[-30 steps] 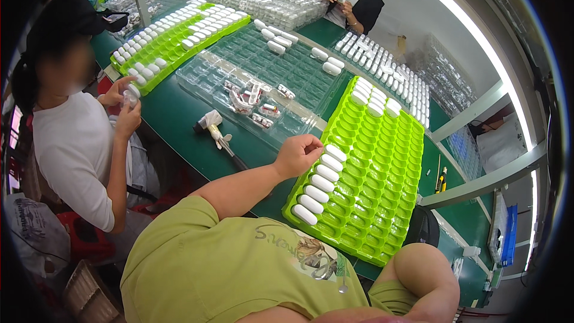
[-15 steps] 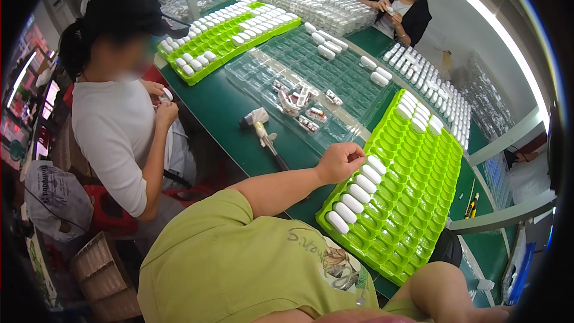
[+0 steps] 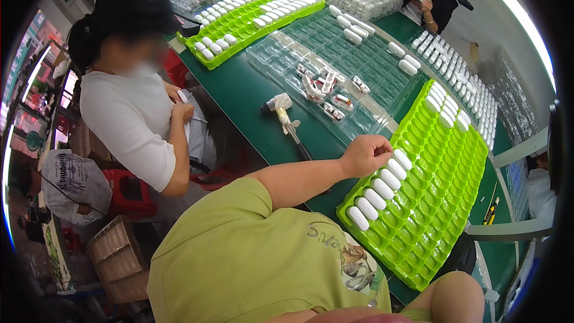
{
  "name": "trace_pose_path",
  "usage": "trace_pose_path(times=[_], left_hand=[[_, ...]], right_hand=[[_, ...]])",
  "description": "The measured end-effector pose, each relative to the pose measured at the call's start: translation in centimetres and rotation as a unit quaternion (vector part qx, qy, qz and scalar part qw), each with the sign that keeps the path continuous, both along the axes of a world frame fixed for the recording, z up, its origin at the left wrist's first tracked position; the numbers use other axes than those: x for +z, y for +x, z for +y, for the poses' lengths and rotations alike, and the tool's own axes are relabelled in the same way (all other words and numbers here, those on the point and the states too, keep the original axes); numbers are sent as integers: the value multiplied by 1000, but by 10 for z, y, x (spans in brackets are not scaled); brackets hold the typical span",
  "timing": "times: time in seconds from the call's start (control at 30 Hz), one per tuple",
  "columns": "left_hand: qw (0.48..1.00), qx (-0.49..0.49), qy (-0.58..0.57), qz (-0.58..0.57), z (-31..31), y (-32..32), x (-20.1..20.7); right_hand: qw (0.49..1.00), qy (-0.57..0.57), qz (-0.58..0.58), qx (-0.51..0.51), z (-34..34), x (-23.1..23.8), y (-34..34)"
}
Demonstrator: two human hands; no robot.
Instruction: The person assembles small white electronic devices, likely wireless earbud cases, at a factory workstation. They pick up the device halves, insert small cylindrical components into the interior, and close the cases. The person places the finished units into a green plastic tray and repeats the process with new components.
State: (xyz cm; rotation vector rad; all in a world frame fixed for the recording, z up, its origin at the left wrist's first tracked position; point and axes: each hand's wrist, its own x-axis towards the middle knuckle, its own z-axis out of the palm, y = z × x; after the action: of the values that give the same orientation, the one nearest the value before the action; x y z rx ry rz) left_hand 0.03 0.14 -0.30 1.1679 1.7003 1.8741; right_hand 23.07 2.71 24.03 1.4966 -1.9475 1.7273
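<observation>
My left hand (image 3: 367, 156) is over the left edge of a bright green moulded tray (image 3: 412, 227). Its fingers are curled together, thumb against forefinger, close by the end of a white capsule-shaped piece (image 3: 402, 160). Whether they grip anything is hidden. Several such pieces lie in a row down the tray's left side, and more white pieces (image 3: 447, 118) fill part of its far end. The other hollows are bare green. Of my right arm, only a bent part (image 3: 449, 299) shows at the lower edge; my right hand is out of the picture.
A hammer (image 3: 286, 121) with a wrapped head lies left of clear plastic trays (image 3: 335, 54) holding small parts (image 3: 323, 87). Another green tray (image 3: 239, 30) stands farther back. A yellow cutter (image 3: 491, 211) lies at right. One co-worker (image 3: 128, 119) sits left, another (image 3: 426, 0) at the far side.
The whole view has shifted, so the table sits further right in the picture. My left hand stays by the same end of the row. My right forearm has slipped lower, out of view.
</observation>
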Motion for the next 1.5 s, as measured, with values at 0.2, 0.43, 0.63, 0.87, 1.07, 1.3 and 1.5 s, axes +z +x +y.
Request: trace_pose_path(times=[0.2, 0.43, 0.63, 0.87, 1.07, 1.3, 1.5], left_hand=[[1000, -17, -8, -3, 1, 0, 2], [999, -20, -29, 8, -5, -4, 4], [999, -16, -36, -3, -1, -3, 2], [998, -22, -20, -56, -12, -13, -6], [997, -61, -23, -37, 0, 1, 2], [998, -28, -18, 50, -3, -5, 10], [992, -37, 1, 121, -8, -2, 9]], right_hand=[[999, 37, -11, 14, 0, -7, 1], [997, 71, -23, 28, -1, -11, 1], [993, 92, -37, 70, -9, -14, -1], [957, 145, -149, 204, 48, -42, -50], [529, 358, -365, -678, 187, -130, -120], [452, 369, -171, -794, 294, -212, -194], [406, 461, -196, -764, 299, -220, -209]])
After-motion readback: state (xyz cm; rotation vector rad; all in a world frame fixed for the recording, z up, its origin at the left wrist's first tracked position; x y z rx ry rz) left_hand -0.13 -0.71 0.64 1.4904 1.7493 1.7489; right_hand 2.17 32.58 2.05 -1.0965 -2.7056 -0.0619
